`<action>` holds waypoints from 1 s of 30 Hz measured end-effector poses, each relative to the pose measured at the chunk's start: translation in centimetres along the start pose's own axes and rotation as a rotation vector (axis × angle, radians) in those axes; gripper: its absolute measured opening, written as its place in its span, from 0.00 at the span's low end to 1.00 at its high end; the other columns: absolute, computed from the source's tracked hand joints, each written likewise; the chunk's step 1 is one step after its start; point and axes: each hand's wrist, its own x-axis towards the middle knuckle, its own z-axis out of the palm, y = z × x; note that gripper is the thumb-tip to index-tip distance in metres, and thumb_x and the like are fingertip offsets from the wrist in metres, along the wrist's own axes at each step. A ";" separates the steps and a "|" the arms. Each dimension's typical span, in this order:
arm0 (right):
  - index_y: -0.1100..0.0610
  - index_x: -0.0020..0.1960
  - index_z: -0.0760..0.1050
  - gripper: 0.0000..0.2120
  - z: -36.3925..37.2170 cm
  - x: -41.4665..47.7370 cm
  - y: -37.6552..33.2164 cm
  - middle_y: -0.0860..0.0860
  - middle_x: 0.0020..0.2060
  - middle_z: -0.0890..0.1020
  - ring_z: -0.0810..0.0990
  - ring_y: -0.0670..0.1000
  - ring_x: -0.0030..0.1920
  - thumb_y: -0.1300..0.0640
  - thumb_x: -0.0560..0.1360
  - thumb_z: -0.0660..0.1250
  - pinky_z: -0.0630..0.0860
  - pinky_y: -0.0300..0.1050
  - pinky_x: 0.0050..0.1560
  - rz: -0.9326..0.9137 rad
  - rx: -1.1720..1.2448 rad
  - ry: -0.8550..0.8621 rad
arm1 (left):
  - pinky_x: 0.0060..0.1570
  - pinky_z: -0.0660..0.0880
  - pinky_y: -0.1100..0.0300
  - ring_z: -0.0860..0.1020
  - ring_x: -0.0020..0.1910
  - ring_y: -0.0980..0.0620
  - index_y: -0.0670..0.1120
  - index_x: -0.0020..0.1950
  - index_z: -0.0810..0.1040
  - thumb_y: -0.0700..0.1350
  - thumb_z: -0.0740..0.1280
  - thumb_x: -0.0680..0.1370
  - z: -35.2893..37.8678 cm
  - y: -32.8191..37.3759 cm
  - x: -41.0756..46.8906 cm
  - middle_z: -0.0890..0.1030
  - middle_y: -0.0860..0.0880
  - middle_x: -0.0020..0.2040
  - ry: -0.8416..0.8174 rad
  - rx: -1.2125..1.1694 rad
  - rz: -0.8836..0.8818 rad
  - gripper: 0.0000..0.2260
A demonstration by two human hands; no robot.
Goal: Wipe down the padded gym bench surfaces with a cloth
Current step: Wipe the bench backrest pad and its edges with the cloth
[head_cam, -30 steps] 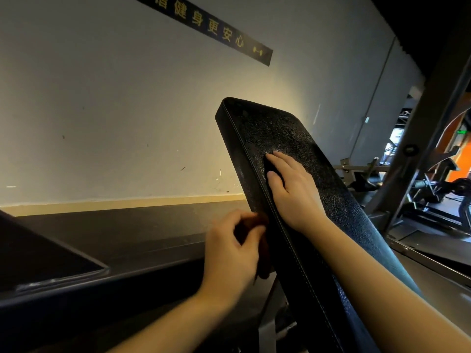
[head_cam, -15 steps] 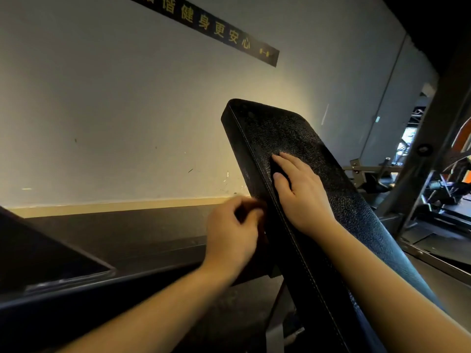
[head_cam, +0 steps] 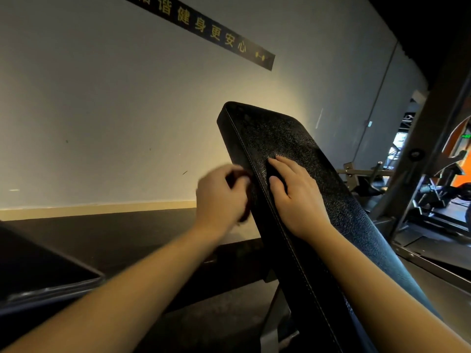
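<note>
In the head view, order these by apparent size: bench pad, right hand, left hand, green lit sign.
1. bench pad
2. right hand and left hand: they look alike, and the left is blurred
3. green lit sign

Body parts in view: two hands and two forearms.

1. Left hand point(head_cam: 221, 197): seen from the back. Its outline is smeared by motion blur, so knuckles and fingertips cannot be made out in detail.
2. Right hand point(head_cam: 298, 200): in sharp focus. The back of the hand, the fingers point(head_cam: 283, 165) and the thumb point(head_cam: 276, 189) are visible. The thumbnail is short and rounded.
3. Left forearm point(head_cam: 127, 289): bare from the wrist to the frame edge, with a smooth surface.
4. Right forearm point(head_cam: 382, 296): bare from the wrist to the frame edge, with a smooth surface.
</note>
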 end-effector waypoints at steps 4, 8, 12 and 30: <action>0.49 0.76 0.69 0.22 -0.1 0.0 -0.2 0.45 0.75 0.70 0.64 0.47 0.76 0.50 0.84 0.57 0.60 0.53 0.77 -0.001 0.011 0.006 | 0.56 0.81 0.51 0.82 0.50 0.50 0.50 0.54 0.83 0.44 0.71 0.80 -0.1 0.0 1.9 0.81 0.55 0.45 0.000 -0.009 -0.077 0.04; 0.48 0.76 0.70 0.22 -0.1 0.1 0.0 0.45 0.75 0.70 0.64 0.46 0.75 0.48 0.83 0.56 0.60 0.52 0.76 0.004 0.008 0.008 | 0.50 0.79 0.62 0.82 0.45 0.60 0.52 0.50 0.84 0.44 0.73 0.78 -0.7 0.1 -5.0 0.84 0.58 0.43 -0.164 0.004 0.002 0.04; 0.49 0.76 0.69 0.21 0.1 0.1 0.2 0.44 0.75 0.70 0.63 0.46 0.76 0.51 0.84 0.58 0.59 0.50 0.76 -0.001 0.010 0.019 | 0.54 0.76 0.63 0.80 0.47 0.56 0.51 0.52 0.85 0.43 0.72 0.79 -0.3 0.1 -1.0 0.83 0.56 0.45 -0.052 0.064 0.019 0.05; 0.48 0.76 0.70 0.20 0.1 0.1 0.1 0.43 0.74 0.70 0.64 0.45 0.75 0.50 0.84 0.58 0.60 0.49 0.75 0.003 0.010 0.021 | 0.56 0.79 0.55 0.80 0.51 0.52 0.48 0.56 0.83 0.43 0.70 0.81 0.2 -0.2 3.2 0.82 0.54 0.49 0.041 0.001 -0.073 0.05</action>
